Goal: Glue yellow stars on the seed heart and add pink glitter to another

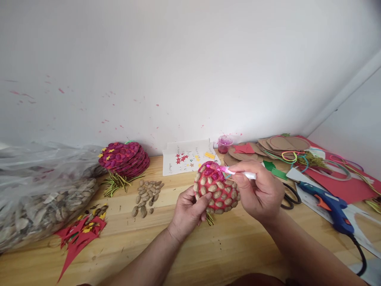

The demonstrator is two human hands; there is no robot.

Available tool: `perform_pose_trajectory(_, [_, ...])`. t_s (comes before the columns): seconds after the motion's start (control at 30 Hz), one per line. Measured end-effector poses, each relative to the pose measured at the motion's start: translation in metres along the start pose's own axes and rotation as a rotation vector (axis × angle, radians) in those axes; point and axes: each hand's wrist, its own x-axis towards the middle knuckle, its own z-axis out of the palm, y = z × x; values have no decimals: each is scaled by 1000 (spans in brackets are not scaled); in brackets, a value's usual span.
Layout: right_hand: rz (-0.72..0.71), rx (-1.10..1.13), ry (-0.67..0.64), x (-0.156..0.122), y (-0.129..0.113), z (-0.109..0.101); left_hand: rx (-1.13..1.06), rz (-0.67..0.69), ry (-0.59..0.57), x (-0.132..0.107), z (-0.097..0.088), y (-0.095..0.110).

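Observation:
My left hand point(188, 210) grips the lower left edge of a round red disc point(216, 188) studded with tan nut shells, holding it tilted up above the wooden table point(166, 238). My right hand point(259, 191) is closed on a white-handled brush point(238, 172) whose pink-stained tip touches the disc's upper shells, some of which are painted pink. Green strands hang from the disc's bottom edge.
A stack of painted pink discs point(125, 158) and loose shells point(147, 195) lie to the left, beside a plastic bag of shells point(38, 198) and red scraps point(79, 234). A pink paint cup point(224, 143), sticker sheet point(187, 157), cardboard circles point(282, 143), scissors point(287, 196) and a blue glue gun point(330, 206) lie right.

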Motion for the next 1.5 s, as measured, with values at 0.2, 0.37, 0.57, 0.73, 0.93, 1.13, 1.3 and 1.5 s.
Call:
perform_pose_trajectory(0.2, [-37, 23, -41, 0, 0, 4, -27, -17, 4, -1, 1, 1])
perform_pose_trajectory(0.37, [-28, -4, -28, -1, 0, 3, -33, -28, 15, 0, 1, 2])
perform_pose_trajectory(0.57, [-67, 16, -57, -3, 3, 4, -49, -38, 14, -1, 2, 2])
perform_pose_trajectory(0.73, [-52, -1, -31, -2, 3, 4, -55, -45, 21, 0, 3, 4])
perform_pose_trajectory(0.93, [-46, 28, -71, -2, 2, 5, -65, -46, 28, 0, 4, 5])
perform_pose_trajectory(1.13, [-40, 1, -42, -3, 4, 4, -58, -19, 13, -1, 3, 1])
perform_pose_trajectory(1.3, [-66, 49, -65, -2, 3, 5, -42, 2, 8, 0, 3, 0])
perform_pose_trajectory(1.5, [-39, 39, -56, -2, 4, 5, -58, 25, 12, 1, 2, -1])
